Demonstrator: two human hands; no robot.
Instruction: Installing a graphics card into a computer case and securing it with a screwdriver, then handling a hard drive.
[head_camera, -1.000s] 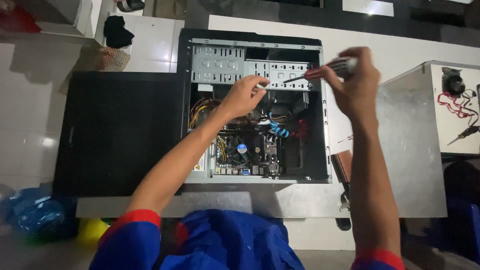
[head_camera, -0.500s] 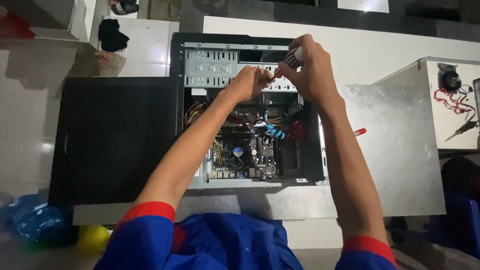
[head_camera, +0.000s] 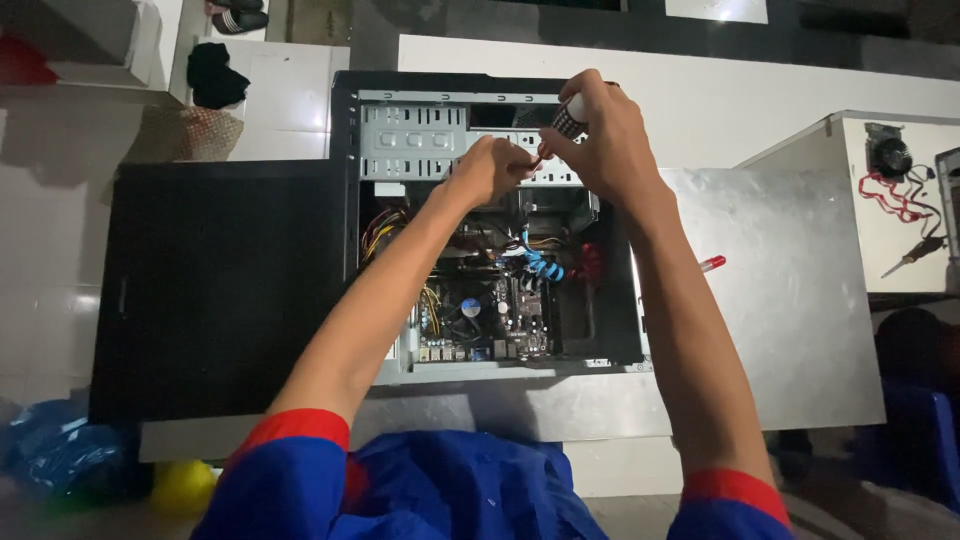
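- My right hand (head_camera: 605, 140) grips a screwdriver (head_camera: 562, 125), black ribbed handle with a pale cap, fingers clenched round it. The tip angles down-left toward the drive cage (head_camera: 455, 140).
- My left hand (head_camera: 490, 168) is pinched shut right at the tip. I can't tell if it holds a screw; too small and partly hidden.
- Both hands meet over the upper rim of the open computer case (head_camera: 345, 130), which lies on its side on the bench (head_camera: 790, 300).
- To do this well, I'd keep the left fingers steadying the tip so it stays seated, keep the shaft square to the metal, and turn from the wrist with light downward pressure.
- Risk as I judge it: a slip drops the tip or a loose part onto the motherboard (head_camera: 490, 315) below, among the blue cables (head_camera: 545, 265).
- The black side panel (head_camera: 220, 290) lies just left of the case, and a red-tipped tool (head_camera: 711, 263) rests on the grey sheet to the right, well apart from my hands.
- Light is dim, so I'd go slow.
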